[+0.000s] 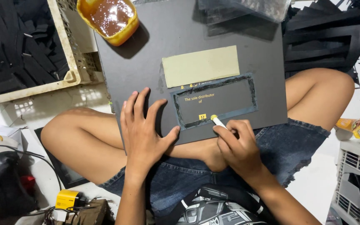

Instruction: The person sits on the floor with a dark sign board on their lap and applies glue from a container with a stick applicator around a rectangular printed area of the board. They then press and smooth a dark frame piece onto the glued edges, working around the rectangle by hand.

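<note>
Brown glue is lining the dark board (146,54) on the lap; the left hand (144,127) is pressing flat, the right hand (236,143) is gripping a glue stick (217,121). Slipping could smear glue.

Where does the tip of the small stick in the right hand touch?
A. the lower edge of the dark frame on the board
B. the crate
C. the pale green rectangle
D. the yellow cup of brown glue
A: the right hand holds the stick with its tip on the frame's lower edge, on the board.
</note>
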